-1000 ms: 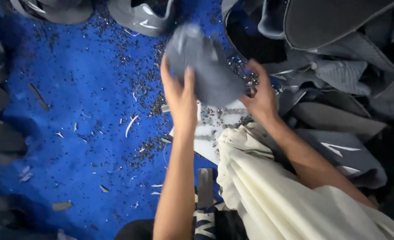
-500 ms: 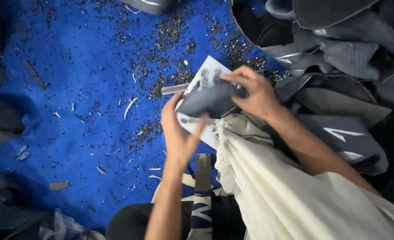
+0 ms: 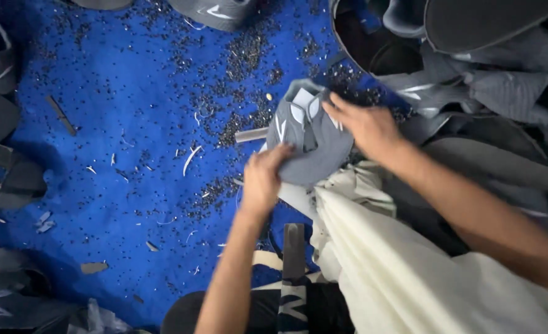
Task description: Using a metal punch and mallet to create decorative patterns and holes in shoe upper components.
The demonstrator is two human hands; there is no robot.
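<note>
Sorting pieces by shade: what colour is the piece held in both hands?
Grey piece with lighter panels, head view.

Bare forearms, no sleeves, cream cloth (image 3: 410,272) over lap.

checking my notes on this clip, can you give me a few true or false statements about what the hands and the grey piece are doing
1. Both hands hold the grey shoe upper. True: the left hand has its lower edge, the right hand its top.
2. The floor covering is red. False: it is blue, strewn with dark scraps.
3. A cream cloth lies under the right forearm. True.
4. The grey piece lies flat on the floor, untouched. False: it is lifted in both hands.
5. More grey pieces are heaped at the right. True.
</note>
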